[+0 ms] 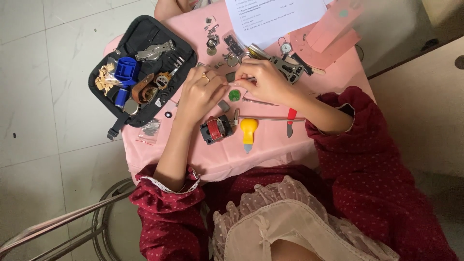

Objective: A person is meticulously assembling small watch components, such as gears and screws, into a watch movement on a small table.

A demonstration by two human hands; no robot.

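Observation:
Over the pink table (270, 150), my left hand (200, 92) and my right hand (263, 79) meet fingertip to fingertip. Both pinch something very small between them; I cannot make out what it is. A ring shows on my left hand. Just below the fingertips lies a small green round part (234, 95). A red and black watch holder block (216, 129) sits near my left wrist. A yellow-handled tool (248, 131) lies beside it. A thin metal rod (270, 119) and a red-handled tool (290, 121) lie under my right forearm.
An open black tool case (140, 38) with a blue part (126, 69) and several small tools lies at the left. White paper (275, 17), a pink card (331, 29), a grey metal tool (287, 67) and small parts sit at the far side. A metal stool frame (96, 217) stands lower left.

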